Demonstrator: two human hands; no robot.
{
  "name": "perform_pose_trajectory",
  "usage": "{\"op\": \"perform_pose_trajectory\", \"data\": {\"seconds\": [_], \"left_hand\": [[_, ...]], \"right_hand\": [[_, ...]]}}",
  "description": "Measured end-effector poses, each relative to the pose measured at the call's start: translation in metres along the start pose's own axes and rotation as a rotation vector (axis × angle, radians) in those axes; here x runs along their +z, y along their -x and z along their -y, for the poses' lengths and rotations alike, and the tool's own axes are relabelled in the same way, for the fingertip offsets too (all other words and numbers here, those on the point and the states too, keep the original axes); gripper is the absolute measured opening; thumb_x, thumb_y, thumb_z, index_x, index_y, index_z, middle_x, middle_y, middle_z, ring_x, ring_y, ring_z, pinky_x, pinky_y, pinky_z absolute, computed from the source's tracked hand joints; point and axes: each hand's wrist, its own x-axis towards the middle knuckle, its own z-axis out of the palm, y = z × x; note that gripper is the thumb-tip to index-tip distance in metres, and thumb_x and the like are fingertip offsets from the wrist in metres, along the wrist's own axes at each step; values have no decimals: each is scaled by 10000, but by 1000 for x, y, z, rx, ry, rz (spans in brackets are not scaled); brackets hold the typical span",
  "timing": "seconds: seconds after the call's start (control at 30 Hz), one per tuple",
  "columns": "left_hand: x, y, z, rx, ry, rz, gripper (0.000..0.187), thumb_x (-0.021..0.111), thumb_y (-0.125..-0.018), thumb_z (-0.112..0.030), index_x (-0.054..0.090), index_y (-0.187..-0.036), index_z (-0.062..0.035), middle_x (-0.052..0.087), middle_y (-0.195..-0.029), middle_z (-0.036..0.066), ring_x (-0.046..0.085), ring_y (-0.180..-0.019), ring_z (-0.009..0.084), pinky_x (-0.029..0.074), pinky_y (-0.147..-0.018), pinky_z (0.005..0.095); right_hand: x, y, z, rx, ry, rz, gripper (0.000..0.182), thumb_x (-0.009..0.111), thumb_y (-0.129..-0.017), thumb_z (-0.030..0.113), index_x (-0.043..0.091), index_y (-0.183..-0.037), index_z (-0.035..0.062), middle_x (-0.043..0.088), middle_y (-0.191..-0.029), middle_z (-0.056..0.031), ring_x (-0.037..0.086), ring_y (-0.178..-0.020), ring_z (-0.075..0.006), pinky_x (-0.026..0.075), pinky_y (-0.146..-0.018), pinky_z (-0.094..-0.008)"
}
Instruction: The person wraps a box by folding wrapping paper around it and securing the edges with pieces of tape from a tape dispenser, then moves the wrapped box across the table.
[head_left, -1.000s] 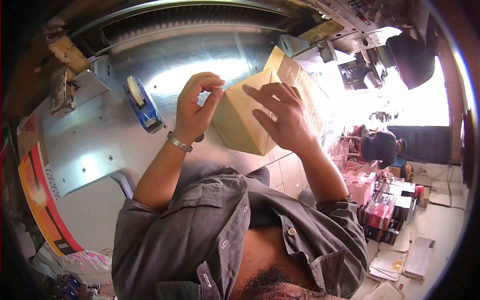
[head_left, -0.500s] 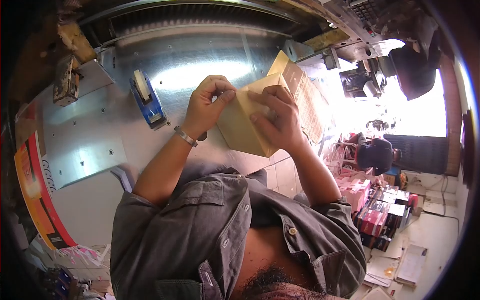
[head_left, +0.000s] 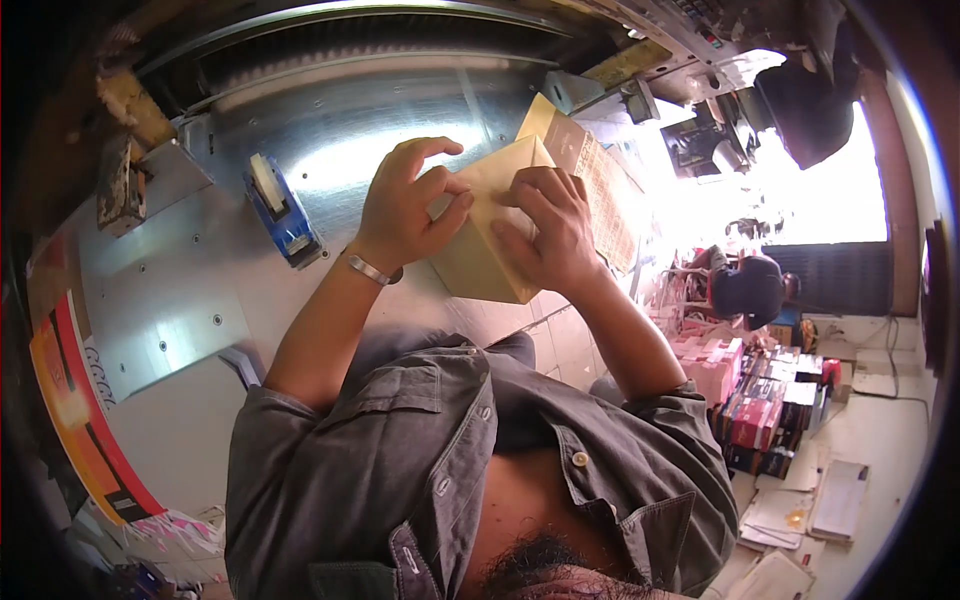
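A yellowish paper-wrapped package (head_left: pixel 480 262) lies on the metal surface in front of my chest. My right hand (head_left: pixel 555 220) rests on its top, fingers bent and pressed together against the paper; whether they pinch anything is hidden. At the package's left edge is my left hand (head_left: pixel 415 200), with a metal bracelet at the wrist. Its index finger is raised and apart from the thumb, while other fingertips are near the paper. To the left stands a blue tape dispenser (head_left: pixel 282 212) with a pale roll. Brown printed paper (head_left: pixel 608 200) lies behind and right of the package.
The metal worktable (head_left: pixel 220 270) has screws along it. White sheets (head_left: pixel 190 425) and a red-orange printed sheet (head_left: pixel 85 420) are at the left. Stacked bundles (head_left: pixel 755 410) stand at the lower right. Another person (head_left: pixel 748 288) is in the right background.
My left hand has lifted its index finger and opened up from its pinch at the package's edge. My right hand stays on top of the package. The whole view has shifted slightly.
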Motion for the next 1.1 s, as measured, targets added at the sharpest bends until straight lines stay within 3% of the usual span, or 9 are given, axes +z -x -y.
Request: {"op": "perform_pose_trajectory", "data": {"seconds": [0.23,0.37,0.4,0.53,0.67,0.87,0.9,0.97,1.1], "left_hand": [[-3,-4,-2,33,-68,12,99,761,-820,-189,689,-795,-124,674,-1287,89,629,-1180,315,481,-991,455],[-5,-5,-14,17,-208,16,67,742,-838,-222,744,-852,-156,641,-1388,88,557,-1300,323,417,-1071,480],[-10,-2,-18,-25,-246,91,131,729,-861,-282,787,-922,-182,594,-1467,84,448,-1427,331,310,-1165,547],[-11,-11,-49,25,-332,285,267,728,-875,-423,809,-975,-189,531,-1533,80,333,-1528,334,136,-1235,667],[-3,-24,-71,18,-347,440,386,694,-911,-473,802,-1118,-165,497,-1568,100,258,-1567,346,57,-1229,705],[17,-26,-76,95,-428,500,476,666,-934,-538,785,-1186,-153,512,-1554,126,238,-1578,336,55,-1229,722],[18,-27,-77,106,-457,510,487,661,-936,-547,784,-1197,-154,516,-1552,127,236,-1579,334,55,-1229,724],[16,-28,-79,114,-482,546,542,650,-929,-595,780,-1221,-158,518,-1552,129,229,-1582,335,57,-1226,730],[10,-20,-83,142,-499,530,665,599,-909,-710,779,-1244,-164,513,-1557,142,207,-1589,348,55,-1219,744]], "right_hand": [[-27,33,-18,90,145,14,283,778,-826,311,746,-1005,94,628,-1090,-91,604,-1053,-303,428,-926,-441],[-26,35,-17,149,-2,13,306,766,-831,299,750,-1035,73,628,-1092,-97,602,-1056,-317,438,-931,-433],[-25,37,-18,193,-53,29,309,747,-819,256,747,-1055,56,635,-1137,-127,603,-1093,-344,445,-975,-439],[-16,50,-36,318,-296,-237,450,680,-782,167,691,-1197,-9,630,-1253,-197,589,-1233,-360,426,-1079,-427],[4,74,-47,559,-554,-500,548,576,-931,289,579,-1388,-14,629,-1300,-149,566,-1278,-272,391,-1115,-409],[32,100,-48,736,-1120,-462,564,430,-1079,368,477,-1473,-33,628,-1305,-137,582,-1224,-208,403,-1097,-351],[38,100,-42,784,-1271,-490,511,406,-1093,364,523,-1395,-32,641,-1270,-117,584,-1205,-189,420,-1056,-342],[52,110,-39,767,-1316,-591,463,402,-1095,365,566,-1290,-21,646,-1219,-97,585,-1158,-175,421,-1020,-331],[56,133,-20,761,-1138,-515,495,393,-1103,403,505,-1335,-20,606,-1314,-137,547,-1261,-201,390,-1106,-360]]}}
